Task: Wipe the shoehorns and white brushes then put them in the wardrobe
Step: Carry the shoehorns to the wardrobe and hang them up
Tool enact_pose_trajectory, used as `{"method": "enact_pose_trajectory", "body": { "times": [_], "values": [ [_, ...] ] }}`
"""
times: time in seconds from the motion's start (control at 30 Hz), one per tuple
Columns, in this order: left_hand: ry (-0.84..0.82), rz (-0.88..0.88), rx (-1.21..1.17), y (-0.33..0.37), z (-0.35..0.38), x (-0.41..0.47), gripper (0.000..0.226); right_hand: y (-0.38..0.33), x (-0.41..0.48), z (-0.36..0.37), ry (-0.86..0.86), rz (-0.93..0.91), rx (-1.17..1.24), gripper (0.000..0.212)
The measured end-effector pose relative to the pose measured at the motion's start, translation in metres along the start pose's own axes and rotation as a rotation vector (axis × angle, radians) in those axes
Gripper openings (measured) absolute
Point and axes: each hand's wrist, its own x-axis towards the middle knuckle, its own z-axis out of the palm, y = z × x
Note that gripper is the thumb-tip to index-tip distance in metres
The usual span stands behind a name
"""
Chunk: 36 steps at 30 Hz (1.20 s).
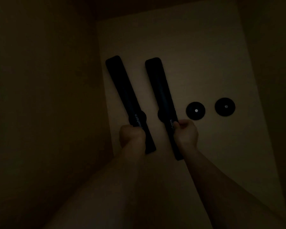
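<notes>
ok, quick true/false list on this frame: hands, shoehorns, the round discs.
1. The left hand grips the left shoehorn. True.
2. The right hand is empty. False: it grips the right shoehorn.
3. The shoehorns cross. False: they lie side by side, apart.
4. The inner disc and outer disc, right of the shoehorns, are bare. True.
5. Both shoehorns are white. False: black.

Black shoehorns [127,95], black discs [195,110], pale panel [196,55].

Pale lettering on the left shoehorn [130,100] reads "shoehorn"; the right shoehorn [162,96] shows only the ending "orn".
</notes>
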Motion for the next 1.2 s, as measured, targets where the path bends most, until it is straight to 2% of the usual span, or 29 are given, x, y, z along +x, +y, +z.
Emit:
{"method": "enact_pose_trajectory", "body": {
  "times": [0.27,0.37,0.5,0.6,0.7,0.77,0.93,1.1,1.2],
  "values": [
    [-0.016,-0.1,-0.104,-0.003,-0.008,0.004,0.045,-0.029,0.012,0.019,0.004,0.045,0.071,0.03],
    [-0.016,0.021,-0.045,0.008,-0.012,-0.006,0.046,-0.027,0.011,0.022,0.001,0.074,0.063,0.033],
    [-0.098,0.271,0.243,0.002,-0.013,-0.025,0.079,-0.016,0.008,0.013,-0.025,0.068,-0.007,0.042],
    [-0.152,0.333,0.351,-0.003,-0.011,-0.029,0.102,-0.017,0.007,0.006,-0.1,0.032,-0.024,0.04],
    [-0.124,0.368,0.47,0.003,-0.006,-0.029,0.112,-0.016,0.004,0.005,-0.147,0.017,-0.055,0.039],
    [-0.074,0.398,0.563,0.007,-0.001,-0.028,0.111,-0.014,0.005,0.004,-0.139,0.036,-0.028,0.037],
    [0.015,0.475,0.698,0.0,0.0,-0.022,0.087,-0.011,0.009,0.006,-0.144,0.081,0.103,0.03],
    [0.009,0.397,0.611,-0.017,0.002,-0.024,0.087,-0.004,0.002,0.007,-0.15,0.072,0.144,0.034],
    [0.008,0.39,0.671,-0.026,0.001,-0.025,0.088,0.005,-0.003,0.009,-0.08,-0.014,0.036,0.039]
  ]
}}
